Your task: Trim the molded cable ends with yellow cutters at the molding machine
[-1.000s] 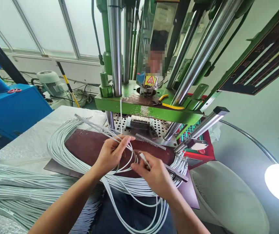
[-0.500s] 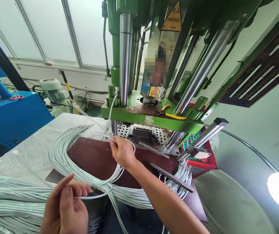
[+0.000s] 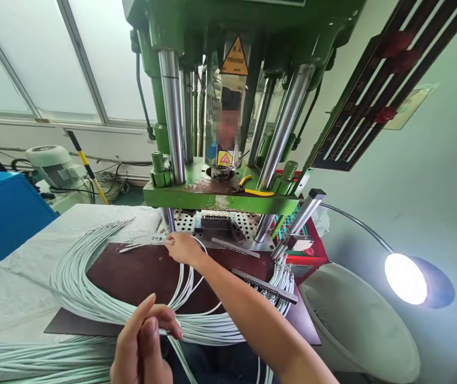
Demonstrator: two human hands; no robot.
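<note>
My right hand [image 3: 183, 248] is closed in a pinch at the front of the press, over the brown board [image 3: 128, 269]. A white cable runs from its fingers, and a small metallic tip shows at the fingertips. Nearer to me, my left hand [image 3: 144, 338] has curled fingers around a short visible piece of white cable [image 3: 163, 332]; the palm side is partly hidden. A thick looped bundle of white cables [image 3: 72, 280] lies on the board between and around both hands. On the right, cable ends with metal fittings sit at a slotted metal bar [image 3: 266, 286].
The green press [image 3: 220, 201] stands ahead, with a metal mould [image 3: 214, 220] below its plate. Yellow-handled pliers [image 3: 258, 192] lie on that plate. A second slotted bar [image 3: 236, 247] rests by the mould. To the right are a lit lamp [image 3: 406, 280] and a pale bin [image 3: 372, 320].
The view has turned right. My right hand stays by the press front with its cable. The long cable stretch at my left hand has shortened to a small visible piece.
</note>
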